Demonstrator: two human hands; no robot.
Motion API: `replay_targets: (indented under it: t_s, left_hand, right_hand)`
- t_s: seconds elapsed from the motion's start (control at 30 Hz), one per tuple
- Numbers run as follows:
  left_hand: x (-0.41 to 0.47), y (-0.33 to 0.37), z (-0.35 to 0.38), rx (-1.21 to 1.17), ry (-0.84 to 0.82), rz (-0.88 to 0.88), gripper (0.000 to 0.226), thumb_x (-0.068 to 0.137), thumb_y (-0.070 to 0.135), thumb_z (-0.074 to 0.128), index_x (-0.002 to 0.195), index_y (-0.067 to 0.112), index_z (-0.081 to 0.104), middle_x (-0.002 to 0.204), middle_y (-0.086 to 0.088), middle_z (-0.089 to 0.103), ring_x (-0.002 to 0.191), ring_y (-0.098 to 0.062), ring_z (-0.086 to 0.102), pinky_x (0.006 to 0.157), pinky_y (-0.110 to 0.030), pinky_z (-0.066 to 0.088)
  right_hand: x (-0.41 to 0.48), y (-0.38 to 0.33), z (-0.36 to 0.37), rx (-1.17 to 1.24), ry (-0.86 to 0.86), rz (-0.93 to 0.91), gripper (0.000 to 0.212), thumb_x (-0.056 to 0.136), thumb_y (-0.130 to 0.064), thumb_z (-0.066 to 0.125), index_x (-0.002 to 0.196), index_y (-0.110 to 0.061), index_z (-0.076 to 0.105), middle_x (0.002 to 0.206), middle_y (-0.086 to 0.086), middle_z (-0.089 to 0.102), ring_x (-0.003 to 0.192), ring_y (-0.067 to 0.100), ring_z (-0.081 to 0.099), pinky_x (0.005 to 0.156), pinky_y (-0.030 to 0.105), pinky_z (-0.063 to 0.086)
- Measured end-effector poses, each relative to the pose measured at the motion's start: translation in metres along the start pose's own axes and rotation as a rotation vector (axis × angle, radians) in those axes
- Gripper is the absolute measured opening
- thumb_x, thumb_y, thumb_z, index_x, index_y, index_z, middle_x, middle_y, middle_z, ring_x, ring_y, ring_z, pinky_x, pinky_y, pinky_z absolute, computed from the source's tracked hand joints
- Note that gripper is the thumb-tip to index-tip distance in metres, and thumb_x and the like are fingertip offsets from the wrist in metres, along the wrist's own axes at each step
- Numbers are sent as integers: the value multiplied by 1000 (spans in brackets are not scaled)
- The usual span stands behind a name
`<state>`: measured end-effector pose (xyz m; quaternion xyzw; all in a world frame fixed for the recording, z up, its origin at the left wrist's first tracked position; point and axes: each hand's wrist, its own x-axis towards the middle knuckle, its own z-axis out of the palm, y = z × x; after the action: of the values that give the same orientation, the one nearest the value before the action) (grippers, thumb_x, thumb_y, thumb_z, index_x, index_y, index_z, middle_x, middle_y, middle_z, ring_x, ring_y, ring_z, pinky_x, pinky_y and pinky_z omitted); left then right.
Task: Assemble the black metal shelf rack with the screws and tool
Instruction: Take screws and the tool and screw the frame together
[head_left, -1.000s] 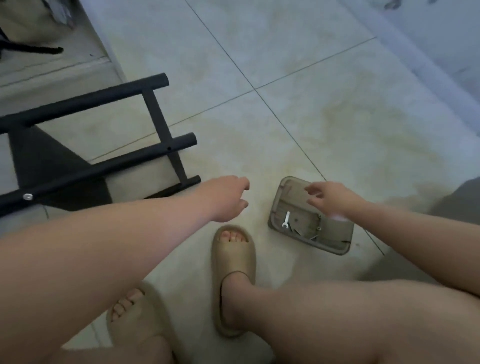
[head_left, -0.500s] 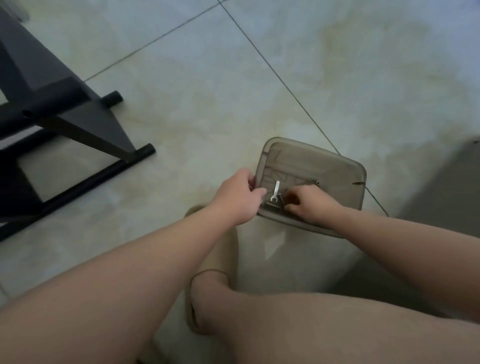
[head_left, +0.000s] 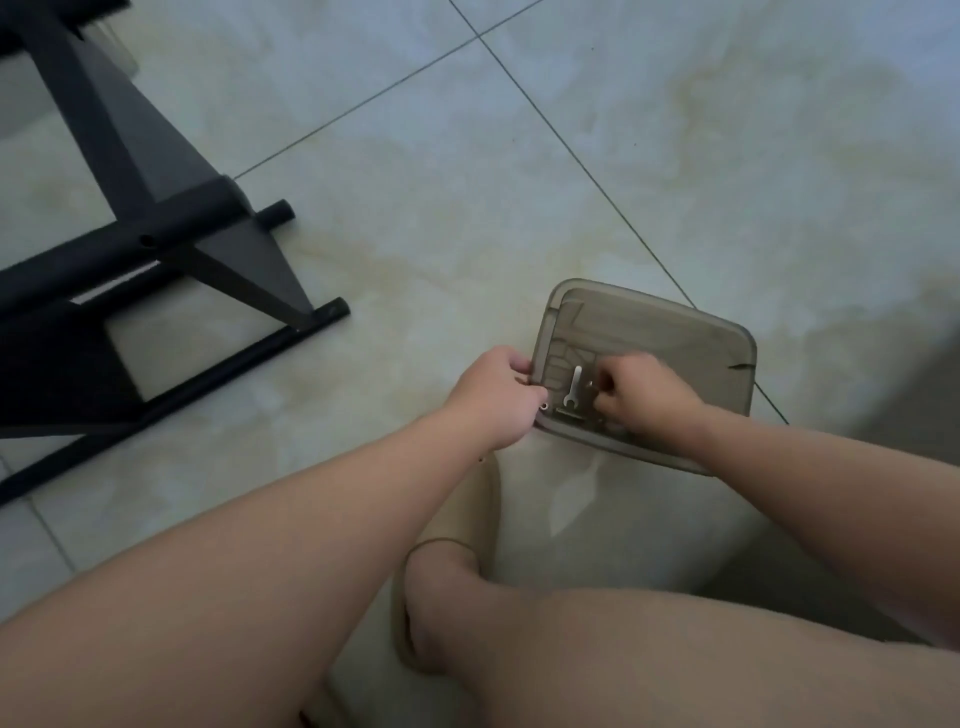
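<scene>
L hand (head_left: 493, 395): grips tray (head_left: 675, 317) left edge, prob. so it won't slide.
R hand (head_left: 644, 395): fingers curled beside wrench (head_left: 574, 387); can't tell what it pinches.
Rack (head_left: 156, 234): on floor, apart.

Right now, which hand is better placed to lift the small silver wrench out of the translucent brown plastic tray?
Right. The right hand is inside the brown tray, fingers curled beside the silver wrench; the left hand grips the tray's left rim, steadying it.

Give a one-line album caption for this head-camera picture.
Left hand holds the brown tray by its edge while the right hand reaches in beside a small wrench; black rack sits nearby.
</scene>
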<state>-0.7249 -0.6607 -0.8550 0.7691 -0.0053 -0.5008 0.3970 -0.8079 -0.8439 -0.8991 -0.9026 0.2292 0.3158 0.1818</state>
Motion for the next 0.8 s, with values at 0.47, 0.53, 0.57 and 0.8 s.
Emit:
replay_targets:
  t_s: [0.47, 0.53, 0.57, 0.8]
  left_hand:
    - [-160, 57, -142, 495, 233, 158, 28, 93, 31, 64, 118, 18, 63, 117, -4, 67, 105, -24, 66, 88, -33, 51]
    - [-188, 53, -163, 474, 306, 183, 22, 90, 31, 66, 108, 18, 65, 108, -2, 70, 97, -22, 67, 86, -32, 52]
    - [-201, 51, -173, 456, 337, 193, 19, 89, 30, 67, 103, 17, 67, 102, -3, 72, 93, -21, 68, 84, -32, 52]
    - [-251, 6, -225, 343, 522, 267, 8, 94, 28, 60, 87, 31, 62, 90, 10, 64, 86, -13, 61, 75, -30, 47]
  right_hand:
    - [-126, -143, -169, 252, 334, -389, 22, 91, -7, 57, 104, -22, 66, 73, -12, 68, 73, 10, 67, 69, 28, 50]
    - [-150, -175, -186, 273, 346, -457, 13, 92, -9, 61, 96, -20, 65, 69, -11, 70, 63, 1, 65, 64, 29, 53]
    - [-162, -191, -191, 283, 350, -488, 8, 92, -10, 63, 93, -18, 65, 67, -11, 71, 59, 0, 64, 61, 30, 54]
    - [-215, -291, -185, 376, 410, -539, 19, 87, -10, 56, 77, -26, 60, 73, 0, 66, 62, 17, 58, 54, 26, 47]
